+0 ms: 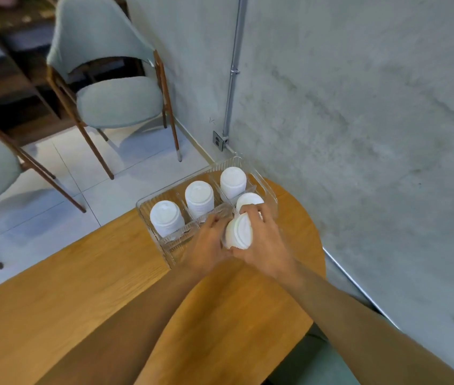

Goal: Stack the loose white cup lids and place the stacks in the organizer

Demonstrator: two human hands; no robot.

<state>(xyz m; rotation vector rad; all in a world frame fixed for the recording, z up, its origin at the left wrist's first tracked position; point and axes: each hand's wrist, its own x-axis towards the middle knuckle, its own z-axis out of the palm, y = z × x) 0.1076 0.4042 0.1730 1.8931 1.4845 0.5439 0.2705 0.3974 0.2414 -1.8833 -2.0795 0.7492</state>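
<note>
Four lid stacks [199, 200] already stand in the clear ribbed organizer [162, 245] at the far edge of the wooden table [81, 287], while the left hand [209, 243] and right hand [264, 240], fingers curled round a tilted fifth stack [239, 232], hold it over a near compartment; I see no loose lids left.

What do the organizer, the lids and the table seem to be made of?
Organizer: clear glossy plastic, possibly glass; the table shows through its ribbed walls. Lids: white, matte, moulded plastic or fibre, hard to tell. Table: wood or veneer, smooth, with visible grain.
</note>
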